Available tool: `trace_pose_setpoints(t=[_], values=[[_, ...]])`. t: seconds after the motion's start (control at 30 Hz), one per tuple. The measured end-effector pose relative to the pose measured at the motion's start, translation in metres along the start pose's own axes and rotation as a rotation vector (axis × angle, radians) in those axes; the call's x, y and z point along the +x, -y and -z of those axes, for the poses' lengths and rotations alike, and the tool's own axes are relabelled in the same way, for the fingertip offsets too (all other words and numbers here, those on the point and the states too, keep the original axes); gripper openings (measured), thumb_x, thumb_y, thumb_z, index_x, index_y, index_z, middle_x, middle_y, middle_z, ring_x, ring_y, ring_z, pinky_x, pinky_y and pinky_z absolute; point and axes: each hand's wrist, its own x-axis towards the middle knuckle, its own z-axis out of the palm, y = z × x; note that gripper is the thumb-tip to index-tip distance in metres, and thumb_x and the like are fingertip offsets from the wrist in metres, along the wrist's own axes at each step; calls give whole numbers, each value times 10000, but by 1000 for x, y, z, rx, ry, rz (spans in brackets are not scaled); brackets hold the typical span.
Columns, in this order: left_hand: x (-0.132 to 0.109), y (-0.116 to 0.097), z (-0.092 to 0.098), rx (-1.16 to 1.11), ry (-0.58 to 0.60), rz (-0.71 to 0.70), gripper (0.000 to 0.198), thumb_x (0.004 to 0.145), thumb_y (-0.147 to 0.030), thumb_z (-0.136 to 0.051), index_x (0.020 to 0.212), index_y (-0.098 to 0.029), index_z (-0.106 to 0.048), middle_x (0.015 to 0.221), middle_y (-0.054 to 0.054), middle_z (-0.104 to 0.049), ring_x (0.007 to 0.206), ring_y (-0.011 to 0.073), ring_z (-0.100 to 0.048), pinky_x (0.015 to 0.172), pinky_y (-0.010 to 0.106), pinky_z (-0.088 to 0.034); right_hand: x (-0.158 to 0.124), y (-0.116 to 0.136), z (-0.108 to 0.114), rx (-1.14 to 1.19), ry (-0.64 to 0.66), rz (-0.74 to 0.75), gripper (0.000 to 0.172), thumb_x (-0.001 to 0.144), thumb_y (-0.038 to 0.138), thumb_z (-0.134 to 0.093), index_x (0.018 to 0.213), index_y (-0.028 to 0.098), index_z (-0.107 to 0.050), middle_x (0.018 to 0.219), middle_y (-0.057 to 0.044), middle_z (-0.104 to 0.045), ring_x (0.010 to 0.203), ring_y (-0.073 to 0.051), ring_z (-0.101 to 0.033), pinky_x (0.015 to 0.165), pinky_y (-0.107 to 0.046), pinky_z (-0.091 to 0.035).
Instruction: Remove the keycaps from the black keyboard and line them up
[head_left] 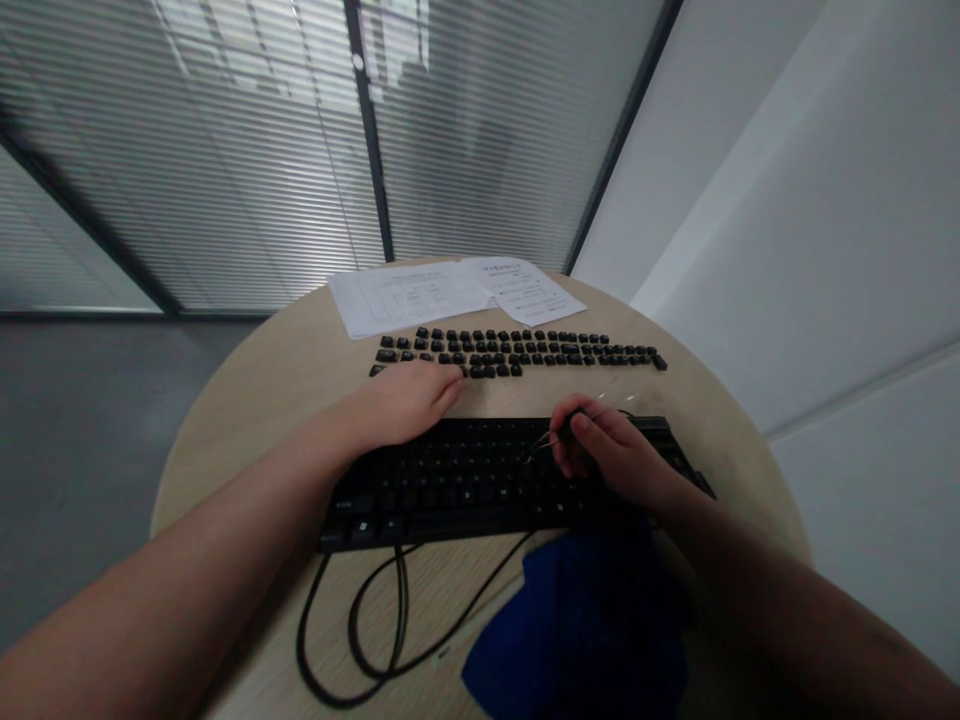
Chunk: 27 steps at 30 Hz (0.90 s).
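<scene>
A black keyboard [450, 490] lies across the round table, with legends showing on its near rows; its upper rows are too dark to read. Behind it, loose black keycaps [517, 347] are set out in several rows. My left hand [409, 400] rests just past the keyboard's back edge, fingers closed at a keycap [463, 371] in the nearest row and hiding part of that row. Over the keyboard's right half, my right hand [600, 445] is closed around a wire keycap puller [541, 443], whose thin wires point down-left toward the keys.
Printed papers [420, 297] lie at the table's far side. A black cable [352, 620] loops in front of the keyboard, beside blue cloth [562, 630] at the near edge. Glass panels with blinds [285, 180] and a white wall [825, 220] stand behind the wooden table [240, 420].
</scene>
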Motion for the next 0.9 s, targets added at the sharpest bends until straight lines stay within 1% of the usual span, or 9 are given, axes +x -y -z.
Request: trace_pose_setpoints(t=[0.13,0.27,0.33,0.4,0.57,0.63,0.73,0.8,0.9], values=[[2,-1,-4,12,35,-31,435,1054,-381,-361,743,-196,-602,781,83,-702,719,221,-638,696,340,-435,0,-7,-7,-88,-80,27,438,943,642,-610,875,214,-549,614,51,-536,477,-89,-456,453,-212,-366],[3,-2,-4,-18,67,-42,507,1052,-430,-383,641,-201,-572,668,58,-648,622,191,-581,642,324,-392,-1,-12,-9,-170,-67,22,405,971,607,-569,871,215,-531,616,51,-493,486,-95,-412,443,-216,-312],[3,-2,-4,-45,65,-30,519,1047,-432,-389,603,-205,-534,611,44,-603,582,181,-550,619,323,-370,-2,-14,-9,-231,-51,31,367,994,560,-548,872,214,-536,628,44,-492,504,-101,-414,451,-220,-308],[4,0,-4,-75,54,-18,509,1043,-422,-387,599,-206,-509,607,41,-597,580,179,-550,620,323,-371,-2,-17,-8,-282,-38,48,326,1016,510,-525,877,215,-541,636,39,-492,518,-108,-419,463,-227,-315],[5,6,-8,-92,12,-48,381,1015,-329,-390,684,-204,-530,722,52,-660,685,197,-612,674,321,-422,-4,-21,-4,-391,-8,97,260,1039,431,-497,898,219,-549,655,38,-489,538,-121,-440,503,-247,-336],[6,7,-10,-97,8,-85,318,987,-275,-397,708,-204,-531,748,50,-663,721,200,-624,694,319,-437,-4,-20,-3,-436,6,130,238,1040,407,-489,904,220,-550,660,38,-483,552,-127,-452,526,-255,-348],[8,7,-15,-129,27,-111,279,961,-235,-395,717,-205,-526,753,48,-659,730,200,-627,706,322,-448,-6,-14,-4,-531,73,186,188,1024,355,-505,902,221,-556,679,32,-505,581,-134,-473,567,-265,-365],[10,7,-19,-144,40,-108,273,959,-232,-395,729,-204,-539,759,51,-663,733,203,-631,710,327,-453,-6,-10,-4,-601,116,217,163,1010,328,-519,894,221,-559,694,26,-530,590,-136,-482,584,-268,-373],[12,7,-25,-144,44,-92,303,984,-269,-388,748,-200,-567,788,64,-685,753,212,-641,732,336,-464,-5,-6,-6,-661,140,247,155,1003,305,-513,880,220,-552,704,19,-548,583,-138,-492,585,-270,-379]])
